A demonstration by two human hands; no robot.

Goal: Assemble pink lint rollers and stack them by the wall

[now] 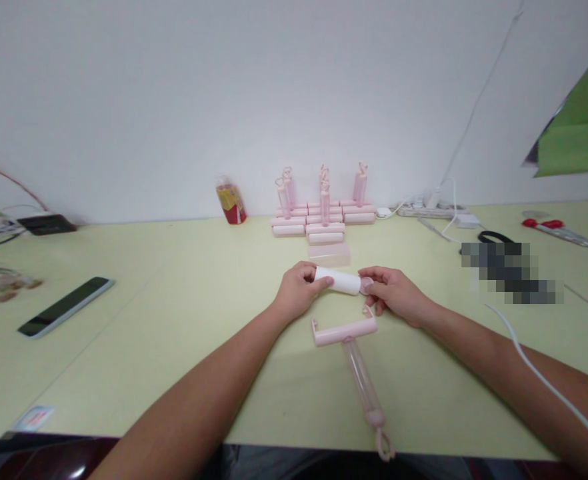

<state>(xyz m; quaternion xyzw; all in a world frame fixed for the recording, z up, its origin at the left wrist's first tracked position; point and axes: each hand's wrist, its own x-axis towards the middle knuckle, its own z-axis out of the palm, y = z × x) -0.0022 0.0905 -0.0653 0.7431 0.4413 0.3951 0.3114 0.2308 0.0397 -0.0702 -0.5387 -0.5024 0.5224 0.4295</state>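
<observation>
My left hand is closed around the left end of a white lint roller refill, held a little tilted above the table. At the refill's right end, my right hand pinches a small round pink end cap. Whether the cap is inside the roll or only against it, I cannot tell. Just below lies a pink lint roller frame, its two arms pointing away from me and its clear handle toward me. Behind the hands rests a translucent pink cover.
Several pink lint rollers stand grouped near the wall beside a red and yellow package. A phone lies at left. On the right are a power strip, red-handled scissors and a white cable.
</observation>
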